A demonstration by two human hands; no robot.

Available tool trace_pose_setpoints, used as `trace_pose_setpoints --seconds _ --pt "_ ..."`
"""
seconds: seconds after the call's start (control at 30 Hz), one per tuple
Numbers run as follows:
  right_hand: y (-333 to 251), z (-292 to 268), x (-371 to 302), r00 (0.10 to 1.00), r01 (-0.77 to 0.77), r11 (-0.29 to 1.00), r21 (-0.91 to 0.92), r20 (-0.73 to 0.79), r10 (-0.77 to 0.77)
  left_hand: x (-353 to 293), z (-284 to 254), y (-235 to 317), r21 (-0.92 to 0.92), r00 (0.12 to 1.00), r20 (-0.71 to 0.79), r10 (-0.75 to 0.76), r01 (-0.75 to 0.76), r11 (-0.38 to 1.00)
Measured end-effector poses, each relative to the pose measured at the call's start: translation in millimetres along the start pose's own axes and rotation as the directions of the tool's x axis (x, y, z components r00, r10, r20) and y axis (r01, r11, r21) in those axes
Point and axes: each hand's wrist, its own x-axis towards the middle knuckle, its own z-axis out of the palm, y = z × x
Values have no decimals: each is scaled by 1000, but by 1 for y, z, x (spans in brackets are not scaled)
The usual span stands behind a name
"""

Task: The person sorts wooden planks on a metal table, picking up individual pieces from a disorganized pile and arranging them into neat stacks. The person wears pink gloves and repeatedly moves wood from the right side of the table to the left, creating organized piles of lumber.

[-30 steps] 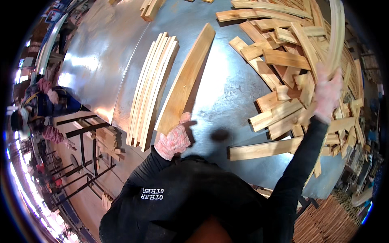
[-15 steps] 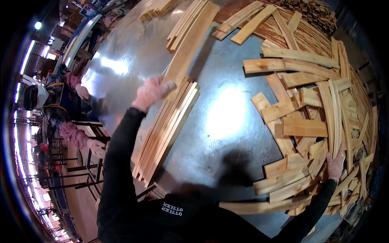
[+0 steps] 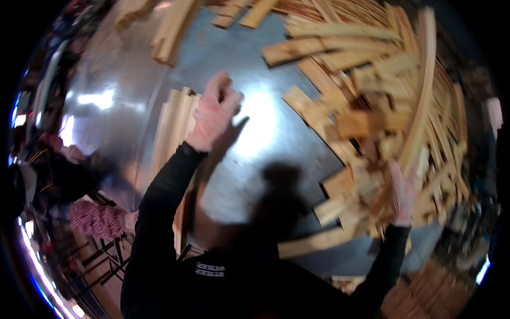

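My left hand, in a pinkish work glove, is raised above the metal table with fingers and thumb apart and nothing in it. Below and to its left lies a stack of long wooden boards, partly covered by my left arm. At the right, my gloved right hand is closed on the near end of a long, narrow wooden board. This board stretches away from me over a loose pile of boards. Motion blurs the right hand and the boards around it.
More boards lie at the far left of the metal table. The jumbled pile spreads along the table's right side. A co-worker's purple-pink sleeve shows at the left edge, beside a dark metal frame.
My left hand has let go of the long board on the left stack and moved up. My right hand has taken a board and raised it from the pile. The view has shifted.
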Motion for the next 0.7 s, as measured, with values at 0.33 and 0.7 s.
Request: trace_pose_setpoints --seconds 0.33,0.7 --pt "-8 165 -74 662 -694 519 498 725 190 -252 62 -16 -380 565 746 -351 795 472" --pt "56 192 -157 569 -796 227 561 821 -35 -346 20 -44 -439 840 324 -434 540 718"
